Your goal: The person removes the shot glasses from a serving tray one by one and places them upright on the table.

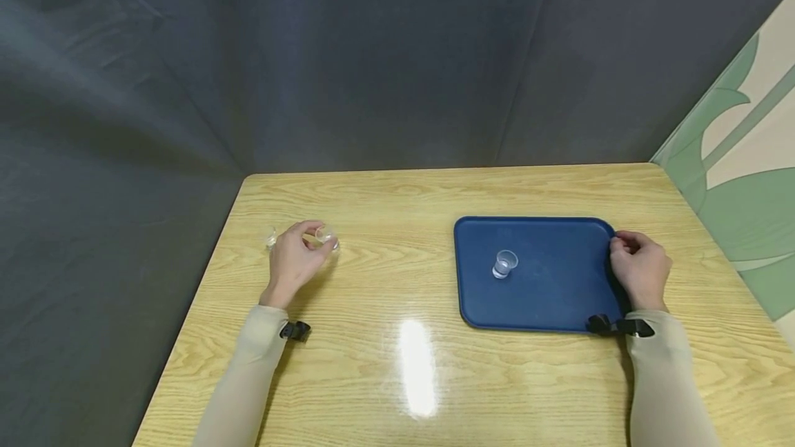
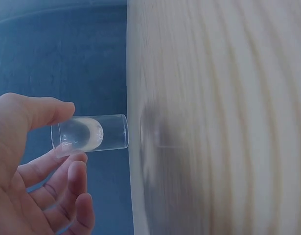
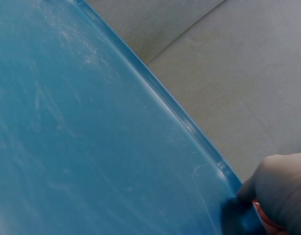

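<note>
So I'm pinching the blue tray (image 1: 553, 292)'s edge with my right hand (image 1: 642, 270), one small glass (image 1: 505, 264) sitting inward of it. My left hand (image 1: 295, 262)'s gripping a clear cup (image 2: 113, 132) near its rim, long axis roughly vertical, base pointing tableward; another glass (image 1: 270, 237)'s sitting just left.

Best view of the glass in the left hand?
Left wrist: the glass shows large and close, most of its outline clear, held near one end by the left hand. Head shows it small, partly hidden by the hand; right wrist doesn't show it.
</note>
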`<state>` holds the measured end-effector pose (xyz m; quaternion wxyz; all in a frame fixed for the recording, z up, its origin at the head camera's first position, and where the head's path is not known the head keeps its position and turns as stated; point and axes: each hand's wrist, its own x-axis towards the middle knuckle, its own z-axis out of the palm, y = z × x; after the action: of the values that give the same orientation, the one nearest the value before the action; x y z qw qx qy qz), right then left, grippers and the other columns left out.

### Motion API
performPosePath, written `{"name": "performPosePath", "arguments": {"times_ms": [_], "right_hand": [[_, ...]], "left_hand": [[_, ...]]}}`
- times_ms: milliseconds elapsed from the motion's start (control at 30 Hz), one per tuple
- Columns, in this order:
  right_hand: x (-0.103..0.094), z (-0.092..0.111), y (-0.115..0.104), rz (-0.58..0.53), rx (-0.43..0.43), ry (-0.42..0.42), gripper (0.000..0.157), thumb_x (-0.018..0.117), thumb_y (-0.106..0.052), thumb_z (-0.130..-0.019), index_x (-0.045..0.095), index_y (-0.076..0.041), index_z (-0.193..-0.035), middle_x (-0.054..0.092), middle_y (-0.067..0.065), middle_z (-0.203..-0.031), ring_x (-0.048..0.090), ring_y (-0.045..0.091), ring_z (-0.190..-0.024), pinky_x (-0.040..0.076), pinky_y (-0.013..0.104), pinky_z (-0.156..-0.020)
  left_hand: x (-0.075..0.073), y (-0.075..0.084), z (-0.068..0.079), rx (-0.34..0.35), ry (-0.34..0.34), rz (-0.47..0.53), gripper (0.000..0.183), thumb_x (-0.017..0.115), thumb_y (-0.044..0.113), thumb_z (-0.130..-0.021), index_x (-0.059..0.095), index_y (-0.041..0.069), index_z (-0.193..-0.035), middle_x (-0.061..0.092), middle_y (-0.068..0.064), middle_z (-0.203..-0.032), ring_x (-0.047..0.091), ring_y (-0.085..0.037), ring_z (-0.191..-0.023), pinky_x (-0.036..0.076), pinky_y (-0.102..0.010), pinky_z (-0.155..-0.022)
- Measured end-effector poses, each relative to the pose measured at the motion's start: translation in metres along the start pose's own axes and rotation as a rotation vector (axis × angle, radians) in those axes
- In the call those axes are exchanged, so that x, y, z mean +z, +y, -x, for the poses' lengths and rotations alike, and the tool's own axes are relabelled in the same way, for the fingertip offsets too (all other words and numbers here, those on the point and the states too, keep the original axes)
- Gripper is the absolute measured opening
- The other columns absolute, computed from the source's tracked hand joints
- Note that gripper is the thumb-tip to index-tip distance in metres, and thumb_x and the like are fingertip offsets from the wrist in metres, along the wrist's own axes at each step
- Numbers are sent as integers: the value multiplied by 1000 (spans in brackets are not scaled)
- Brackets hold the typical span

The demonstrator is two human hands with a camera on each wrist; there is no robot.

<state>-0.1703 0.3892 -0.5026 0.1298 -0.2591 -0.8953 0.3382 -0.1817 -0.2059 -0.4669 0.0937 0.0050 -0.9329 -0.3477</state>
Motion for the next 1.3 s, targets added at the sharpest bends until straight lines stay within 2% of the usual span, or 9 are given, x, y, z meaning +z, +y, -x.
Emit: {"name": "performPosePath", "arguments": {"times_ms": [133,300,500,667,900,1100,1300], "right_hand": [[-1,-1,-1,-3,1,-3,41,55,-25,-103,74,-1,-129,44,-31,-71,40,-13,-65,37,21,-70],[0,-2,-2,-13,-5,6,40,55,-25,-103,75,1,-127,39,-37,-66,40,-14,-64,36,19,-69],[0,-2,-1,-20,-23,15,39,56,-23,-102,75,2,-126,39,-36,-66,39,-16,-61,35,19,-68],[-1,-1,0,-22,-4,9,40,56,-25,-103,74,1,-127,38,-37,-65,40,-14,-64,35,18,-68],[0,0,0,-20,-2,13,40,56,-24,-103,74,1,-127,40,-36,-68,41,-12,-65,36,18,-68],[0,0,0,-20,0,20,39,57,-24,-102,75,0,-126,40,-36,-68,41,-13,-64,36,18,-68],[1,1,0,3,0,15,38,57,-23,-102,75,0,-127,51,-24,-74,41,-12,-65,37,19,-67]], "left_hand": [[-7,-12,1,-13,33,-44,45,79,38,-94,75,12,-130,77,-10,-116,72,-23,-80,49,-33,-63],[-17,-23,4,-43,65,-87,46,78,39,-95,74,12,-132,77,-11,-117,71,-24,-80,49,-35,-63],[-30,-31,6,-92,129,-83,46,80,38,-95,74,11,-132,77,-14,-118,71,-29,-80,49,-39,-62],[-37,-35,6,-98,177,-106,45,80,38,-95,75,11,-130,78,-16,-117,72,-34,-80,50,-46,-67],[-38,-38,6,-60,225,-167,45,82,39,-93,77,8,-125,76,-13,-108,63,-33,-65,44,-38,-55],[-37,-39,6,-41,246,-226,46,83,39,-92,77,7,-124,76,-14,-106,65,-36,-67,45,-39,-53],[-36,-41,6,-44,258,-255,45,83,39,-92,78,6,-123,76,-14,-105,65,-37,-67,45,-40,-52]]}}
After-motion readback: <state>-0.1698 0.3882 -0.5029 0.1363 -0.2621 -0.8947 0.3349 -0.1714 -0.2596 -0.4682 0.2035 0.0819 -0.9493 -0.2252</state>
